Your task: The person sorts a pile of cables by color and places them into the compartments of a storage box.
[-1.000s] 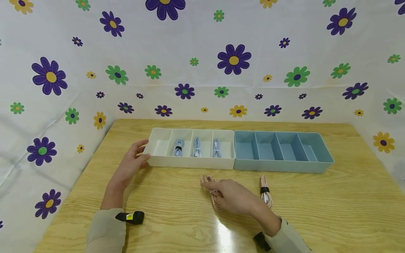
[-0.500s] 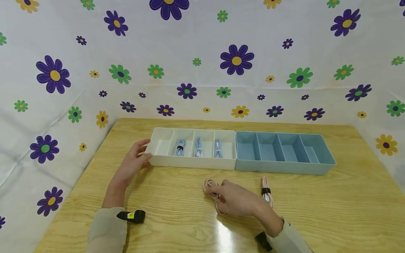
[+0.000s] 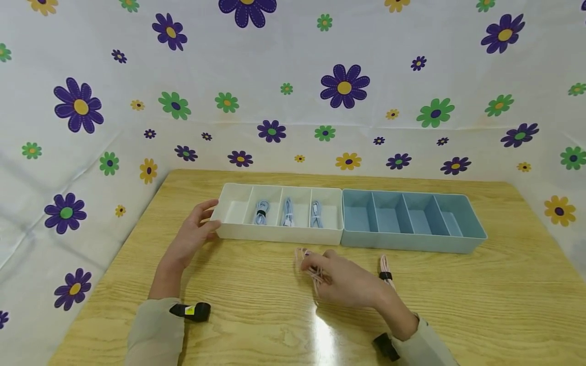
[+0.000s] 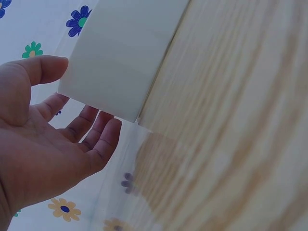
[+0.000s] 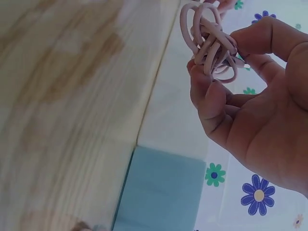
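Behind the white box, wooden tabletop, flowered backdrop

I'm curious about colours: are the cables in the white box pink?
No, the three cables in the white box are light blue.

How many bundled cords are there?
5. Three blue cords lie in separate compartments of the white tray; the right hand holds a pink cord; a second pink cord lies on the table, partly hidden.
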Tool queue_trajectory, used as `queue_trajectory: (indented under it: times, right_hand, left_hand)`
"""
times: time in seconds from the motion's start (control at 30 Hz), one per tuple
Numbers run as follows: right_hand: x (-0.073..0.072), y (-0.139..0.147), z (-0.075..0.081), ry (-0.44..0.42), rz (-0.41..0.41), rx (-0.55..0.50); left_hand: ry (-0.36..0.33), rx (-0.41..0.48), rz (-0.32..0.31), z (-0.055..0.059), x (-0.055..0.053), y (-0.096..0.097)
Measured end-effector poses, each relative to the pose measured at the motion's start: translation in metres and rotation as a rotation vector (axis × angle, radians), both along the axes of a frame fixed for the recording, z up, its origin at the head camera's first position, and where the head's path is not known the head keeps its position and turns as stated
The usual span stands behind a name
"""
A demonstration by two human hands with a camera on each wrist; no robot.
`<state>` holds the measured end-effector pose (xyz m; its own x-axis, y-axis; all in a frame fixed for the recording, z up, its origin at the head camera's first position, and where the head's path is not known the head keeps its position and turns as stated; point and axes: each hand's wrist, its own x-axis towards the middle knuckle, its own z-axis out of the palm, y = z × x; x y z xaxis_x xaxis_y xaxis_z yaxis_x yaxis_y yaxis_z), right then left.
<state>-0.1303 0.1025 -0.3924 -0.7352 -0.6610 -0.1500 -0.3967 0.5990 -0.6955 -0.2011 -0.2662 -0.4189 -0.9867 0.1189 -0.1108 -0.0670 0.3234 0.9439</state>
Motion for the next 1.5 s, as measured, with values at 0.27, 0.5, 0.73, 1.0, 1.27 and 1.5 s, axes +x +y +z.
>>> queue_trajectory:
  times: [0.27,0.5,0.73,1.0,1.27,1.5]
  right_hand:
    - [-0.004,0.005,0.008,0.028,0.032,-0.159]
    - [-0.003,0.013,0.017,-0.099,-0.023,-0.293]
    - [-0.006,0.022,0.022,-0.108,-0.109,-0.364]
    - [-0.008,0.028,0.022,-0.08,-0.183,-0.454]
    - [-0.011,0.035,0.022,-0.01,-0.262,-0.491]
    - [-0.015,0.042,0.026,0.005,-0.326,-0.524]
  left_hand:
    - [0.004,-0.005,-0.001,0.001,0.0,0.0]
    - [0.007,0.0,-0.004,0.001,0.0,0.0]
    - [0.004,0.0,-0.002,0.001,-0.001,0.0]
    - [0.006,-0.008,-0.002,-0.001,0.0,-0.001]
    - [0.004,-0.013,-0.005,-0.003,0.0,-0.001]
    - [0.011,-0.012,-0.006,-0.002,-0.002,-0.002]
